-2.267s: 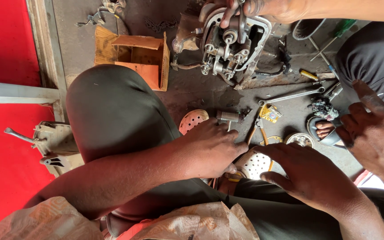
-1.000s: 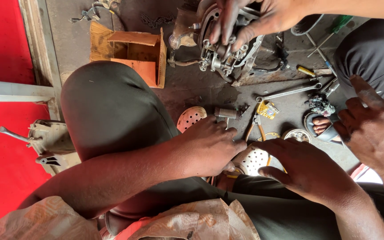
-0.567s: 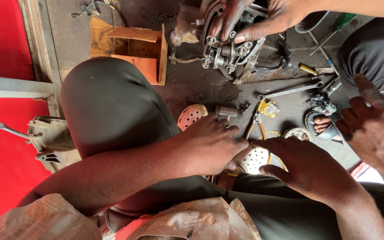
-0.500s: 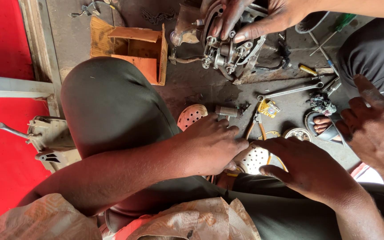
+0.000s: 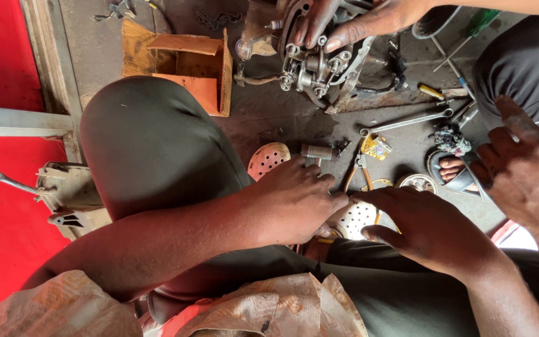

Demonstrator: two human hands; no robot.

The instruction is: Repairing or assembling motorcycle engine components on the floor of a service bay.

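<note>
My left hand and my right hand meet fingertip to fingertip low in the head view, above a pale perforated sandal. The left hand's fingers are curled and the right hand's reach toward them with the thumb apart. Whatever lies between the fingertips is hidden. A small metal cylinder lies just beyond my left knuckles, and pliers with yellow handles lie beside it. My left knee in dark trousers fills the middle left.
Another person's hands grip a metal engine part at the top. Another hand rests at the right. An orange cardboard box, a long spanner, a round metal ring and a sandalled foot lie on the grimy floor.
The other person's hands have shifted over the engine part. My own hands have stayed together in the same spot.
</note>
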